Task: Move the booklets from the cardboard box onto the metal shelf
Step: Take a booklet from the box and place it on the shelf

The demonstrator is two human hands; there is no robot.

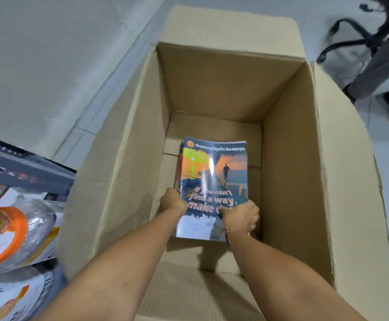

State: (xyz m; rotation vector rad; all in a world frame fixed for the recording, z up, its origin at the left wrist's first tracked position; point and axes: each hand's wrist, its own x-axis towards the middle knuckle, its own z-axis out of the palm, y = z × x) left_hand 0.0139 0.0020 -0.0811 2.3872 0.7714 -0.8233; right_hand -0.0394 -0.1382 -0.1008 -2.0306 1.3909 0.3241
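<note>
Head view, cardboard box (128,172): we look straight down into it, flaps open, standing on the pale floor (27,66); its brown bottom is bare at 12 o'clock.
Head view, booklets (212,181): a glossy stack sits inside the box toward 6 o'clock, its top cover showing a sunset, a lone figure and the words "find a way"; we cannot tell whether the stack rests on the box bottom or is raised off it.
Head view, metal shelf (22,167): grey, at 9 o'clock of the box, just beside its wall; below its rail we see plastic-wrapped packs with orange print (10,230).
Head view, left hand (173,201): our fingers curl around the stack's 9 o'clock edge, clamped on it.
Head view, right hand (241,216): it grips the stack's 4 o'clock corner, thumb pressed on the cover, a thin bracelet at the wrist.
Head view, 2 o'clock: a black chair base (350,40), blurred.
</note>
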